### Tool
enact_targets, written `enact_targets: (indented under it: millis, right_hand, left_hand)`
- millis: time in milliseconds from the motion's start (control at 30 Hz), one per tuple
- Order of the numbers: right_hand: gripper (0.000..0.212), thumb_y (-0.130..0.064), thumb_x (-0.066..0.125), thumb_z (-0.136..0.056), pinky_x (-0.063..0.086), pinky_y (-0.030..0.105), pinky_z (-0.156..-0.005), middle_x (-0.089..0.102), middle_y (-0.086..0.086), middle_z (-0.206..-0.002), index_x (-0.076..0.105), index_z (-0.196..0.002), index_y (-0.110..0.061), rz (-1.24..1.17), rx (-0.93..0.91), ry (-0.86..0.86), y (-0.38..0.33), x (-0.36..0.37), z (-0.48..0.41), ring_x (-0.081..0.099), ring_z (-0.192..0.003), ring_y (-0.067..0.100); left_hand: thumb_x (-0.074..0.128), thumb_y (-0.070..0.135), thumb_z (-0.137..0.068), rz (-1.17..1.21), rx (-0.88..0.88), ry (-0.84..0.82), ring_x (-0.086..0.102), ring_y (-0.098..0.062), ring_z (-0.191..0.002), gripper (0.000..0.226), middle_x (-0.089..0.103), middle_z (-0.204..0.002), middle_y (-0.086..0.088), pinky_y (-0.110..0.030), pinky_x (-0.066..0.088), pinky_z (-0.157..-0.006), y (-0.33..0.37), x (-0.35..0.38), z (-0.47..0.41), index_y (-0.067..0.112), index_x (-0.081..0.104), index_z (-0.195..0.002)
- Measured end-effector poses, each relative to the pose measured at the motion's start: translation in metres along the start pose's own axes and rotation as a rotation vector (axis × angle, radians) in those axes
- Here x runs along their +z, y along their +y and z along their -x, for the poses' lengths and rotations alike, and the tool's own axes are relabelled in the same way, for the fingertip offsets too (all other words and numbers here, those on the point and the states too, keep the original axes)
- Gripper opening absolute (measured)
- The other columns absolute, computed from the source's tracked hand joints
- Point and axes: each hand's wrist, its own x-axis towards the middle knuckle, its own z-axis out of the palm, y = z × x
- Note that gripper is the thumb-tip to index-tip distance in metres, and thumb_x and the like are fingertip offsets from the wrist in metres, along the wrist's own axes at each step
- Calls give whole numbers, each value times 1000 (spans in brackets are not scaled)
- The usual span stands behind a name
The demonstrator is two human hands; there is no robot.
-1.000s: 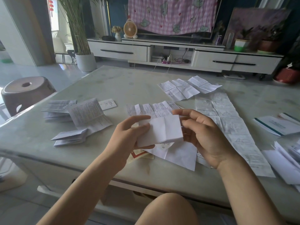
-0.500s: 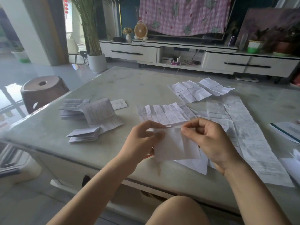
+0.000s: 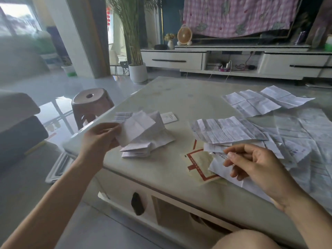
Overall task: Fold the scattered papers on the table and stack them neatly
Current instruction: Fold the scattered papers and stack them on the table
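Paper of this kind is judged light, thin and limp. It is likely to be bent by its own weight, shifted by any draught, and creased for good wherever it is pinched hard. A folded piece is best taken along the folded edge, where the layers are stiffest, and not by a loose corner.

The folded paper is held in the left hand, one edge pinched by the curled fingers. It is carried low over the stack of folded papers lying by the left edge of the bench. The left forearm is stretched forward and outward toward that edge.

The right hand is held palm-down over the unfolded sheets near the front edge, its fingers loosely curled. A small slip seems to be touched by thumb and forefinger, though through the blur it cannot be told whether anything is gripped. More sheets are spread toward the right and far edges.
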Motion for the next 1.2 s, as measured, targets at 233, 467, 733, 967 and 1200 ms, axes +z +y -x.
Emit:
enact_targets:
  millis: [233, 467, 733, 967, 1200]
  right_hand:
    - [12, -7, 55, -90, 47, 19, -50, 70, 7, -72, 66, -90, -11, 24, 3, 16, 7, 6, -7, 58, -54, 13]
    - [12, -4, 59, -86, 43, 11, -69, 65, 1, -89, 68, -87, -12, 536, -252, 265, 16, -7, -25, 60, -79, 13]
    - [37, -17, 37, -96, 4, 20, -110, 26, 1, -153, 54, -129, -20, 972, -339, -73, 14, 19, -45, 13, -142, 13]
    - [51, -28, 24, -100, -8, 23, -112, 9, -3, -158, 17, -149, -15, 1038, -287, -221, 14, 33, -48, -4, -143, 8]
    - [54, -31, 51, -88, 15, -2, -102, 36, -20, -141, 39, -140, -20, 353, -412, 58, -19, 17, -28, 28, -125, -16]
  left_hand:
    - [63, 10, -87, -580, 99, 52, 62, -15, -59, 19, 66, -91, -19, -26, 49, -59, -49, 7, -26, 0, 66, -104]
    - [42, 28, -91, -739, 565, 215, 48, -28, -112, 38, 64, -113, -15, -33, 28, -96, -28, 16, -8, 3, 67, -103]
    - [45, 24, -91, -570, 734, 77, 48, -17, -102, 29, 63, -108, -5, -17, 29, -83, -15, 62, 22, 7, 69, -93]
    - [48, 28, -90, -462, 633, -119, 56, -19, -104, 24, 60, -104, 8, -29, 44, -86, -24, 98, 42, 16, 69, -93]
    - [60, 26, -86, 117, -25, -398, 65, -22, -94, 19, 69, -95, -8, -29, 51, -83, -14, 121, 61, 9, 65, -93]
